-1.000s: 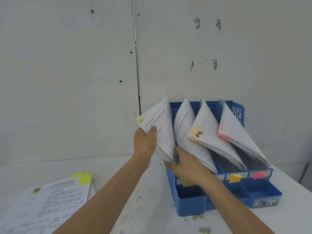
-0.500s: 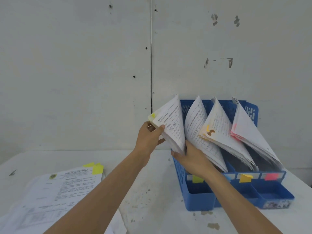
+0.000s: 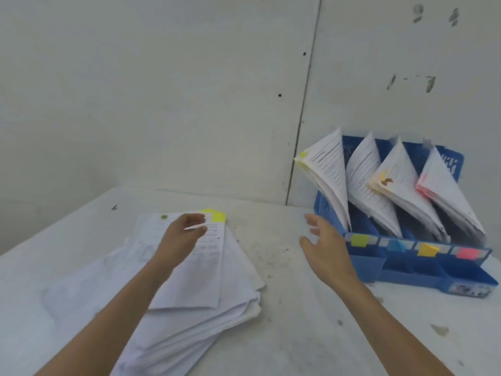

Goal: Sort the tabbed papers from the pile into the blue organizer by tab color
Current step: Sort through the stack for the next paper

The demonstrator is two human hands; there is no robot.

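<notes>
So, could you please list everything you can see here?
pile of papers: one, white, on the table at the left
tabs: two, yellow, on the pile's far edge
organizer: one, blue, at the right by the wall
filed stacks: four, white, leaning in the organizer
labels: four, yellow, blue, orange, pink, on the organizer's front
table: one, white
left hand: over the pile, grip blurred
right hand: open, beside the organizer

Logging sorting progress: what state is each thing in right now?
Paper pile: lying on table, yellow-tabbed sheet on top.
Blue organizer: all four slots hold leaning papers.
Left hand: over the pile, grip unclear.
Right hand: open, empty.
</notes>
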